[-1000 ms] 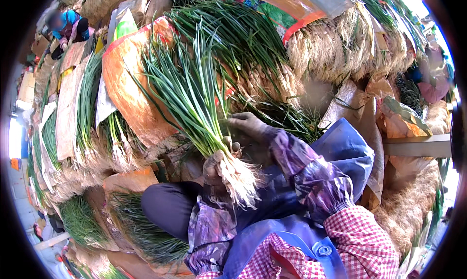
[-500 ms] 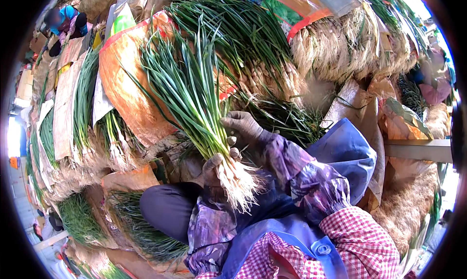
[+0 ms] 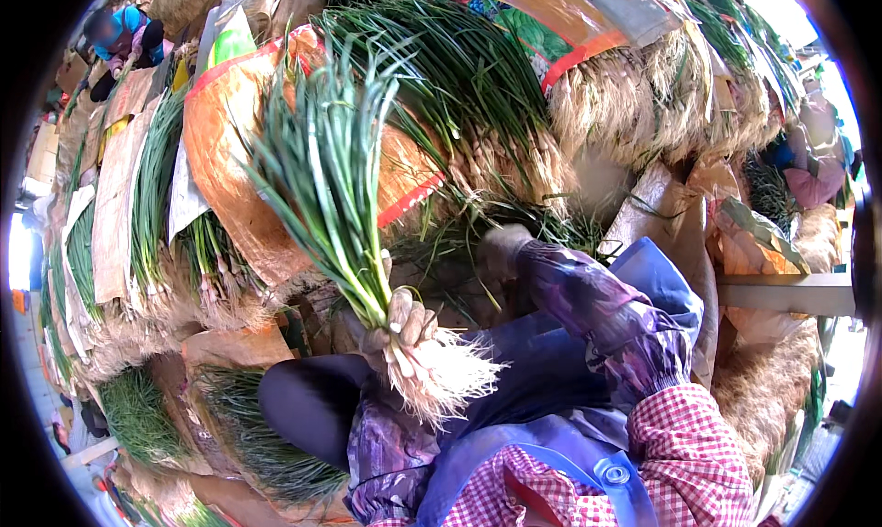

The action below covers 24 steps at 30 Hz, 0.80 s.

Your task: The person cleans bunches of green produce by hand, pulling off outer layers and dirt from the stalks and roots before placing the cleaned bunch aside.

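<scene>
— What did the head view show of the left hand (image 3: 397, 329)?

— Its grip was clenched round a bunch of green onions (image 3: 344, 215) just above the white roots (image 3: 436, 375), held upright over the lap.

— And the right hand (image 3: 503, 249)?

— It had left the bunch since half a second before and reached into the loose onions (image 3: 478, 242) ahead; whether its grip was clenched or released, I could not tell.

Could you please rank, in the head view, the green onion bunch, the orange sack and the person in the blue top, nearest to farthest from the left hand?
1. Green onion bunch, gripped in the left hand.
2. Orange sack, up-left.
3. Person in blue top, far upper left.
</scene>
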{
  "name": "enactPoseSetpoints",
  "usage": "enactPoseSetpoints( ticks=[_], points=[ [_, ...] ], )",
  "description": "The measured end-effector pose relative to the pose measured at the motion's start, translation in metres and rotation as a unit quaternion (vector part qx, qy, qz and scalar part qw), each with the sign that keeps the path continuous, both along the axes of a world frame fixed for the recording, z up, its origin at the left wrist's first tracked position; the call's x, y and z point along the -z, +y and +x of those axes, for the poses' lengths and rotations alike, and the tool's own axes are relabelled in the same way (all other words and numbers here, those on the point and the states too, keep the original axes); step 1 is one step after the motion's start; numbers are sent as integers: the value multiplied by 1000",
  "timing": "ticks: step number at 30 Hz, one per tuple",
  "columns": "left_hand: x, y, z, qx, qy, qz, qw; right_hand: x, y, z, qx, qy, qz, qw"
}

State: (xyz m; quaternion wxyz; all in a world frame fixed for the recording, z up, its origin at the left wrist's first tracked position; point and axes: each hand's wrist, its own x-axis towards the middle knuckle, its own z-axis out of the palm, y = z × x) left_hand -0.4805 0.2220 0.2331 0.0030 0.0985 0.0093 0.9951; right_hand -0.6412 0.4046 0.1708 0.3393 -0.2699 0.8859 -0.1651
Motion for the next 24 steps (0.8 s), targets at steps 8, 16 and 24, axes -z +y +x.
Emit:
enactPoseSetpoints(
  ticks=[8,16,24],
  points=[
    [12,17,-22,26,-206,-105,973,-3,-34,-83,228,261,-43,937],
    [24,-11,-19,134,-243,-261,924,-96,-16,65,-60,132,-166,975],
    [25,10,-11,94,-169,-68,979,-1,8,40,437,-261,-427,747]
  ],
)
